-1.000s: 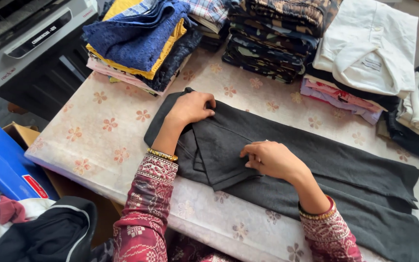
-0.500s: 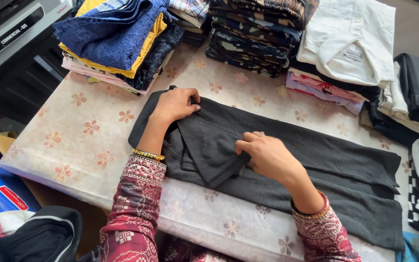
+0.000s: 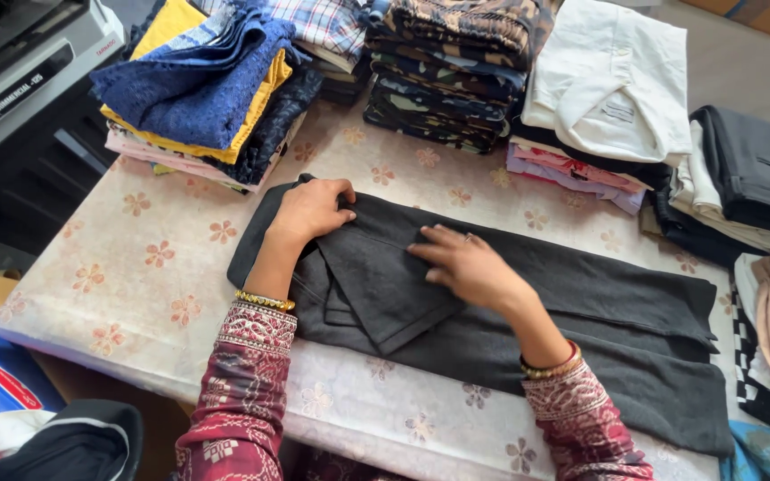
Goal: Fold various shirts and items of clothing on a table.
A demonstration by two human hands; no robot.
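Both hands (image 3: pixel 385 236) flat on dk garment (image 3: pixel 581 312)

Single head view, looking steeply down, seemingly close to table (image 3: pixel 144 267)

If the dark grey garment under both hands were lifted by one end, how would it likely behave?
The dark grey garment would probably droop: it lies flat with soft creases and a folded flap under the right hand. The folds would likely fall open, since only the left hand and right hand press them down. It looks unlikely to slide easily on the floral table cover.
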